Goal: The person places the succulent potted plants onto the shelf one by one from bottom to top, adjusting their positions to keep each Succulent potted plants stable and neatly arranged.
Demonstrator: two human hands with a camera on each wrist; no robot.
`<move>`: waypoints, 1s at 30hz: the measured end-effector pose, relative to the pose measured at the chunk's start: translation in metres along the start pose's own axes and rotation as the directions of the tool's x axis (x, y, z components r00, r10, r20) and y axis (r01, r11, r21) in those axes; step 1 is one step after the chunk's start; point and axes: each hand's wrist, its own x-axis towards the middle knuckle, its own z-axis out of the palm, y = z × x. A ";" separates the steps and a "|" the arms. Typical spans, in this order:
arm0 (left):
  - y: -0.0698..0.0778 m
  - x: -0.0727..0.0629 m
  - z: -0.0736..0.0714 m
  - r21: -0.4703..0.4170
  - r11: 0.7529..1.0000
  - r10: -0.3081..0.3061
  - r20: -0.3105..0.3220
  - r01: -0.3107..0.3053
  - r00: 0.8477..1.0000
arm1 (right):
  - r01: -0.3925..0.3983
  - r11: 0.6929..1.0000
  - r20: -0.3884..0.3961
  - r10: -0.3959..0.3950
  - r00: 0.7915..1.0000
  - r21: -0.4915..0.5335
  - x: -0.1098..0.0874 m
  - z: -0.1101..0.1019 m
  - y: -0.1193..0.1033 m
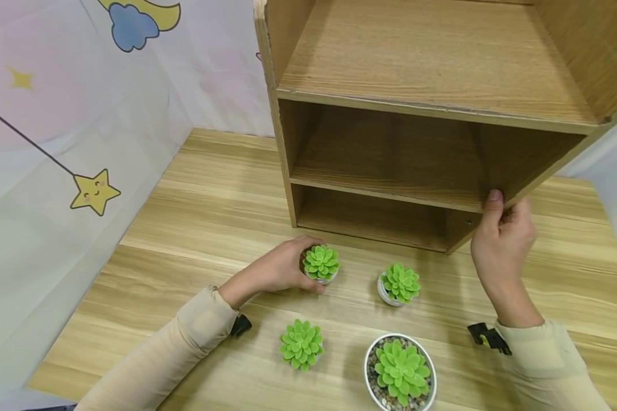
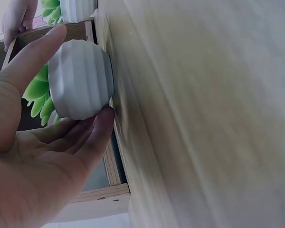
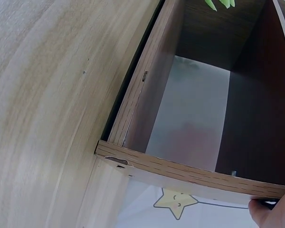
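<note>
A small artificial succulent (image 1: 321, 262) in a ribbed white pot (image 2: 80, 78) stands on the table before the shelf's left part. My left hand (image 1: 283, 267) holds this pot, its thumb on one side and fingers on the other, fingertips low by the base. My right hand (image 1: 504, 245) grips the right side panel of the wooden shelf (image 1: 385, 185), thumb over the front edge near the middle board. In the right wrist view only part of that hand (image 3: 277, 213) shows, at the panel's edge.
Another small succulent (image 1: 401, 283) tilts slightly in its pot to the right. Nearer me are a third small one (image 1: 301, 345) and a larger succulent (image 1: 402, 370) in a round white pot with pebbles. A printed cloth (image 1: 41, 131) hangs along the left and back.
</note>
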 end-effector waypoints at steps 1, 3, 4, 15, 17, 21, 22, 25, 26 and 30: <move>0.000 0.000 0.000 -0.001 1.000 0.000 -0.001 0.000 1.000 | 0.008 1.000 -0.002 -0.008 1.000 0.001 0.000 0.000 0.000; -0.001 0.000 0.000 -0.003 1.000 0.002 -0.004 -0.002 1.000 | 0.026 1.000 0.001 -0.026 1.000 0.004 0.000 -0.001 0.001; -0.001 0.000 0.000 -0.004 1.000 0.005 -0.003 -0.005 1.000 | 0.026 1.000 -0.001 -0.026 1.000 0.005 0.000 -0.001 0.001; -0.004 0.001 -0.001 -0.011 1.000 0.025 0.007 -0.025 1.000 | -0.004 1.000 -0.013 0.004 1.000 0.007 0.000 0.003 0.004; -0.005 0.001 -0.001 -0.016 1.000 0.012 0.013 -0.012 1.000 | 0.001 1.000 -0.014 -0.001 1.000 0.013 0.000 0.003 0.004; -0.005 0.002 -0.002 -0.021 1.000 -0.002 0.027 0.002 1.000 | 0.018 0.999 -0.009 -0.017 1.000 0.039 0.000 0.001 0.003; -0.005 0.002 -0.002 -0.021 1.000 -0.005 0.030 0.006 1.000 | 0.017 0.999 -0.008 -0.016 1.000 0.046 0.000 0.001 0.003; -0.004 0.002 -0.003 -0.024 1.000 -0.020 0.036 0.020 0.999 | 0.010 0.998 -0.013 -0.010 1.000 0.060 0.000 0.002 0.003; -0.004 0.002 -0.003 -0.029 0.999 -0.023 0.034 0.024 0.999 | 0.011 0.998 -0.013 -0.010 1.000 0.062 0.001 0.002 0.003; -0.004 0.003 -0.003 -0.048 0.998 -0.042 0.027 0.043 0.999 | 0.010 0.998 -0.013 -0.009 1.000 0.066 0.001 0.003 0.003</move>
